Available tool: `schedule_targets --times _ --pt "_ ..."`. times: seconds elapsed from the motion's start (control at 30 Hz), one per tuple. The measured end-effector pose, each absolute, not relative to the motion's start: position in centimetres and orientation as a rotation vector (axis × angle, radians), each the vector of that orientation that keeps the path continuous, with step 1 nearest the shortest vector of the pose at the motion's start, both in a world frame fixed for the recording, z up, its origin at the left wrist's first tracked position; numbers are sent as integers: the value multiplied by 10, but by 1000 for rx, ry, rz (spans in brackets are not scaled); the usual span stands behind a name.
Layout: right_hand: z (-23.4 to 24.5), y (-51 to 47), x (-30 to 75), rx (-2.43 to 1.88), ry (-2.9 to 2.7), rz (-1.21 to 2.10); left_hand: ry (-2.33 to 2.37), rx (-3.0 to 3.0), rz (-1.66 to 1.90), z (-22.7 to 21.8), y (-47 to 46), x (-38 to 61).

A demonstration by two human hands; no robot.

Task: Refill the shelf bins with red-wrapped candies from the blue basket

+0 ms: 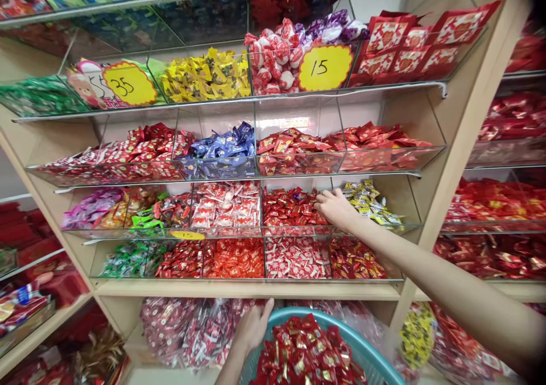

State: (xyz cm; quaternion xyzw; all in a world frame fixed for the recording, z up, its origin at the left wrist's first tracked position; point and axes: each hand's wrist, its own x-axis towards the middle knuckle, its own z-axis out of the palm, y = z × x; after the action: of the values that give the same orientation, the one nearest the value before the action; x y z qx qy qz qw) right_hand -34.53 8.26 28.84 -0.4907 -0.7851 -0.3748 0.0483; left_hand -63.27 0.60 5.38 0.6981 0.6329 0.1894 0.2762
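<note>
My left hand grips the left rim of a teal plastic basin, thumb up; its other fingers are partly hidden. Red-wrapped candies with gold marks fill the basin. My right hand reaches to the right side of a shelf bin of red-wrapped candies. Its fingers are curled and pressed together at the pile; what they hold, if anything, cannot be seen. Just right of that hand lie yellow-wrapped candies in the adjoining bin. Left of the red pile are pink-and-white packets.
Glass fronts and dividers edge the tilted shelf bins. Blue candies and yellow packets sit higher up, near a yellow price tag. Below the wooden ledge are clear bags of candy. More stocked shelves stand on both sides.
</note>
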Motion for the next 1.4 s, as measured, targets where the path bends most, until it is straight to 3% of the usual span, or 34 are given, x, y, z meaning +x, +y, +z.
schedule_targets --times 0.6,0.9,1.07,1.4 --pt "277 97 -346 -1457 -2391 -1289 1716 1867 497 54 5 -634" --pt "302 71 -349 -1420 -2156 -1375 1709 1879 474 54 5 -633" --pt "293 30 -388 -1362 -2201 -1024 1737 1889 434 58 3 -631" --pt "174 17 -530 -1299 -2551 32 1632 1895 494 58 2 -635"
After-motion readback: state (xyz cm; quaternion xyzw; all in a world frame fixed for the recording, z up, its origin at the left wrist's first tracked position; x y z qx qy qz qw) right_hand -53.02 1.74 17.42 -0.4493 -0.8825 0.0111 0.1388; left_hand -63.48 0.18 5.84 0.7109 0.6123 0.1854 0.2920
